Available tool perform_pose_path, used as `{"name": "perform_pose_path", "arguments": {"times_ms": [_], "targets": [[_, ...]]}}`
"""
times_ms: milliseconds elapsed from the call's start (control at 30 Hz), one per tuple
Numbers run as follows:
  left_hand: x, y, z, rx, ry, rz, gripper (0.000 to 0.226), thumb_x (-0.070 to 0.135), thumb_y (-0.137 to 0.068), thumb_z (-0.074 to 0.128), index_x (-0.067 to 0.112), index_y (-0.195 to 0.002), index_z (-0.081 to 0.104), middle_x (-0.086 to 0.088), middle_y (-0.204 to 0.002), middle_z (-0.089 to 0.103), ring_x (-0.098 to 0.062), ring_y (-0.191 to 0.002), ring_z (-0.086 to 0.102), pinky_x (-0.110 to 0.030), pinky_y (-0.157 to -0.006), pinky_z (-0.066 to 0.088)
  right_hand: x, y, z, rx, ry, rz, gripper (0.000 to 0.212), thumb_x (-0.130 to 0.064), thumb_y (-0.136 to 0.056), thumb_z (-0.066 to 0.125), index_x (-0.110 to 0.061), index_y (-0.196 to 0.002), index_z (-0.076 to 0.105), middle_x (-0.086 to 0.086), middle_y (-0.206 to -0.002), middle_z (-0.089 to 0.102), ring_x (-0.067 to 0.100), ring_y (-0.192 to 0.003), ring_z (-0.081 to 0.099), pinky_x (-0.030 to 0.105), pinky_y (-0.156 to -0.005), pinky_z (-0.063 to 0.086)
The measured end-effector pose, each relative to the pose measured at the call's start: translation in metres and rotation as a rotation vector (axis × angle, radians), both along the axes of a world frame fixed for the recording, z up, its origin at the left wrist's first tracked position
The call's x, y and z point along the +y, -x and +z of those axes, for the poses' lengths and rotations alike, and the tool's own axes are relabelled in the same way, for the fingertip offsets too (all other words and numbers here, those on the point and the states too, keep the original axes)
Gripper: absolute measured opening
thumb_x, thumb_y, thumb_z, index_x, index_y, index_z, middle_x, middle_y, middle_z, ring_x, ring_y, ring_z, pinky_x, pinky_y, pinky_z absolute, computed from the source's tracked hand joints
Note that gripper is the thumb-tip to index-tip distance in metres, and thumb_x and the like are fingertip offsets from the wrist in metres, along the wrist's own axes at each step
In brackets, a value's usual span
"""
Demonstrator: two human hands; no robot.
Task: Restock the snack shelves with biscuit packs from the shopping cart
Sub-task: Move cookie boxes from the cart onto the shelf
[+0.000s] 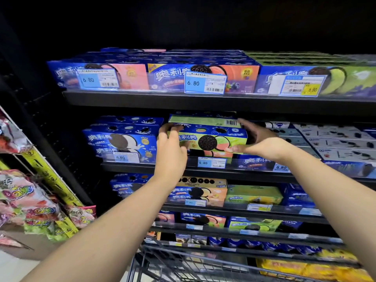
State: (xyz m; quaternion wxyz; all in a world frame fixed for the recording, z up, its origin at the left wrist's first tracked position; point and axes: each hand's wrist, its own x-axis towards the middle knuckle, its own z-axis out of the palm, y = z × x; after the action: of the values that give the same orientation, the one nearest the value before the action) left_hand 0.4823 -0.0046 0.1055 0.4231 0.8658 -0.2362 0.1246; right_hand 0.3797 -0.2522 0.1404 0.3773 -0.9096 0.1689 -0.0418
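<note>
— Cart rim [183, 265] crosses the bottom centre. Where's the green-and-blue biscuit pack [211, 139]?
— Centre of frame, at the front of the second shelf [203, 171] from the top, above a price tag [211, 162].
— What holds it?
— Both hands. Left grip [171, 147] curls round its left end; right grip [262, 141] clasps its right end, thumb along the lower front edge.
— Resting on anything?
— Cannot tell. A lower pack [211, 154] lies just beneath.

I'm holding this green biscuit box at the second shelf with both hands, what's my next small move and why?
Probably slide the green biscuit box back, then let go: your left hand and right hand grip its ends, and it seems to sit atop a pack, its front near the shelf edge.
</note>
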Motion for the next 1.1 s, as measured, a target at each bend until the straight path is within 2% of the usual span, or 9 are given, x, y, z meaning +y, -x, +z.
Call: {"name": "perform_pose_path", "arguments": {"times_ms": [100, 167, 233, 400, 500, 567, 667, 767, 1100], "targets": [[-0.005, -0.002, -0.002, -0.018, -0.016, -0.033, 0.05, -0.01, -0.088, 0.051, 0.016, -0.131, 0.051, -0.003, -0.15, 0.027, -0.026, -0.128, 0.045, -0.036, -0.105, 0.045, -0.001, -0.004, -0.005, -0.036, 0.026, -0.047, 0.106, -0.055, -0.064, 0.086, -0.043, -0.153, 0.029, -0.003, -0.152, 0.049, 0.022, -0.136, 0.05, 0.043, -0.113, 0.042], [-0.01, -0.003, -0.002, -0.049, -0.011, -0.053, 0.048, -0.011, -0.089, 0.051, 0.013, -0.131, 0.053, -0.006, -0.15, 0.029, -0.028, -0.134, 0.04, -0.039, -0.107, 0.045, 0.002, -0.007, -0.009, -0.084, 0.088, -0.106, 0.095, -0.046, -0.072, 0.086, -0.031, -0.152, 0.037, 0.002, -0.148, 0.053, 0.023, -0.133, 0.053, 0.037, -0.112, 0.042], [-0.016, -0.005, -0.002, -0.091, -0.032, -0.026, 0.043, -0.008, -0.093, 0.053, 0.011, -0.132, 0.055, -0.008, -0.15, 0.032, -0.03, -0.138, 0.037, -0.04, -0.108, 0.044, 0.006, -0.01, -0.014, -0.124, 0.125, -0.18, 0.087, -0.043, -0.074, 0.086, -0.025, -0.148, 0.043, 0.003, -0.145, 0.056, 0.024, -0.13, 0.055, 0.032, -0.107, 0.043], [-0.016, -0.001, -0.008, -0.215, -0.136, -0.037, 0.048, -0.008, -0.087, 0.056, 0.008, -0.133, 0.054, -0.016, -0.154, 0.029, -0.038, -0.149, 0.018, -0.048, -0.117, 0.035, 0.015, -0.016, -0.02, -0.114, 0.158, -0.239, 0.084, -0.047, -0.077, 0.083, -0.022, -0.147, 0.044, 0.004, -0.141, 0.06, 0.027, -0.125, 0.058, 0.038, -0.105, 0.046], [-0.008, 0.016, -0.026, -0.388, -0.237, -0.05, 0.027, 0.001, -0.091, 0.059, 0.004, -0.117, 0.056, -0.023, -0.131, 0.048, -0.044, -0.129, 0.041, -0.054, -0.106, 0.043, 0.018, -0.018, -0.024, -0.091, 0.198, -0.262, 0.081, -0.055, -0.076, 0.08, -0.023, -0.142, 0.047, 0.007, -0.131, 0.065, 0.031, -0.122, 0.059, 0.045, -0.102, 0.049], [-0.002, 0.025, -0.039, -0.395, -0.269, -0.032, 0.024, 0.008, -0.093, 0.06, 0.004, -0.117, 0.058, -0.021, -0.12, 0.053, -0.039, -0.116, 0.048, -0.051, -0.099, 0.046, 0.02, -0.016, -0.026, -0.051, 0.249, -0.286, 0.079, -0.062, -0.073, 0.078, -0.027, -0.137, 0.049, 0.006, -0.127, 0.066, 0.032, -0.124, 0.055, 0.046, -0.104, 0.046], [0.006, 0.031, -0.051, -0.321, -0.305, -0.04, 0.03, 0.013, -0.097, 0.053, 0.003, -0.125, 0.059, -0.017, -0.123, 0.055, -0.036, -0.115, 0.052, -0.049, -0.103, 0.043, 0.021, -0.013, -0.024, 0.021, 0.318, -0.259, 0.085, -0.064, -0.068, 0.081, -0.033, -0.138, 0.045, -0.001, -0.134, 0.06, 0.032, -0.135, 0.043, 0.05, -0.113, 0.034], [0.01, 0.031, -0.054, -0.288, -0.382, -0.033, 0.036, 0.017, -0.099, 0.051, 0.004, -0.131, 0.057, -0.015, -0.125, 0.057, -0.034, -0.117, 0.053, -0.052, -0.109, 0.038, 0.022, -0.015, -0.019, 0.026, 0.288, -0.202, 0.081, -0.058, -0.067, 0.085, -0.034, -0.134, 0.047, -0.007, -0.13, 0.062, 0.028, -0.13, 0.048, 0.049, -0.11, 0.038], [0.011, 0.028, -0.052, -0.263, -0.443, -0.034, 0.04, 0.026, -0.1, 0.044, 0.011, -0.136, 0.054, -0.006, -0.13, 0.056, -0.026, -0.124, 0.048, -0.048, -0.121, 0.023, 0.028, -0.021, -0.01, 0.077, 0.31, -0.169, 0.089, -0.054, -0.069, 0.085, -0.03, -0.142, 0.04, 0.003, -0.137, 0.058, 0.029, -0.131, 0.048, 0.046, -0.114, 0.033]]}}
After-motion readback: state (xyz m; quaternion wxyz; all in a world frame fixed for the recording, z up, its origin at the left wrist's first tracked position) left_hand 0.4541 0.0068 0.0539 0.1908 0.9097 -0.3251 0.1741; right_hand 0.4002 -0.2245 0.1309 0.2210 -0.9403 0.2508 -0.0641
